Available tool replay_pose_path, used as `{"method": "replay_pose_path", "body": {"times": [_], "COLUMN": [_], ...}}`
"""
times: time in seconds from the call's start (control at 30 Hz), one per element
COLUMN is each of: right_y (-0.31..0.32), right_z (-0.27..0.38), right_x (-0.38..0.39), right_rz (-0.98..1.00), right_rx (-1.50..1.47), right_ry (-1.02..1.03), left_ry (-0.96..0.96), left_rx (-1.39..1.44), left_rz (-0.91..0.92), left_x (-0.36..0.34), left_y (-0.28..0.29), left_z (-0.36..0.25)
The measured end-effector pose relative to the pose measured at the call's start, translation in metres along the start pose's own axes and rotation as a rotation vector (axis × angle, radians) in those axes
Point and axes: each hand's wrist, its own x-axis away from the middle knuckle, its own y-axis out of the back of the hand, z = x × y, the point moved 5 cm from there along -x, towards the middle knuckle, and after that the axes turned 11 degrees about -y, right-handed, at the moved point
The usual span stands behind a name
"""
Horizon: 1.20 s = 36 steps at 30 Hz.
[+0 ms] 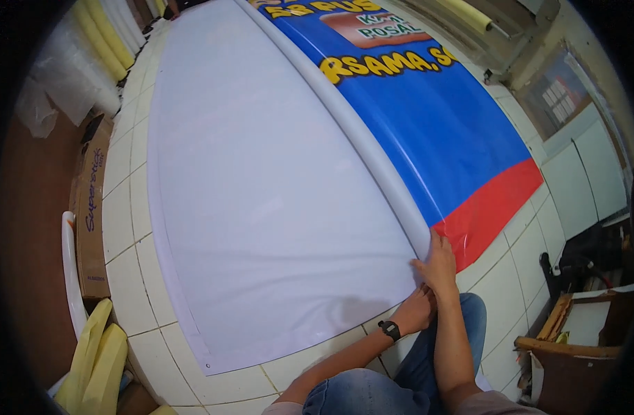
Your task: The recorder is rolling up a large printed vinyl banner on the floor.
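A large vinyl banner (275, 180) lies lengthwise on the floor, its plain white back showing on the left. On the right, its printed face (428, 131) shows blue with yellow lettering and a red end. A long rounded fold (358, 135) runs between the two sides. My right hand (439, 264) grips the near end of this fold, thumb on the white side and fingers over the top. Just below it, my left hand (415, 309), with a dark watch at the wrist, is closed at the banner's near edge; its fingertips are partly hidden by my right wrist.
White tiles (133, 280) border the banner. A long cardboard box (94, 207), a white roll (73, 270) and yellow rolled sheets (95, 360) stand left. A wooden crate (573, 346) is at right. At the far left end, another person's dark sleeve (173, 8) shows.
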Motion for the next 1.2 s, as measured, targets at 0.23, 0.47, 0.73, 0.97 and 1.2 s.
{"method": "replay_pose_path", "body": {"times": [0.23,0.47,0.73,0.97,1.2], "right_y": [-0.01,-0.028,0.038,-0.051,-0.129], "right_z": [-0.053,-0.083,0.056,0.177,0.267], "right_x": [-0.02,-0.034,0.035,0.137,0.236], "right_rz": [-0.274,-0.05,0.28,0.518,0.737], "right_rx": [0.021,0.139,-0.121,-0.338,-0.411], "right_ry": [-0.196,-0.279,0.125,0.39,0.402], "left_ry": [0.323,0.46,0.385,0.563,0.903], "left_rx": [0.329,0.64,1.206,1.186,0.847], "left_rz": [-0.351,-0.359,-0.543,-1.03,-1.31], "left_x": [0.016,0.009,0.049,0.201,0.341], "left_y": [0.018,0.001,0.06,0.126,0.18], "left_z": [0.007,0.033,-0.001,-0.041,-0.08]}}
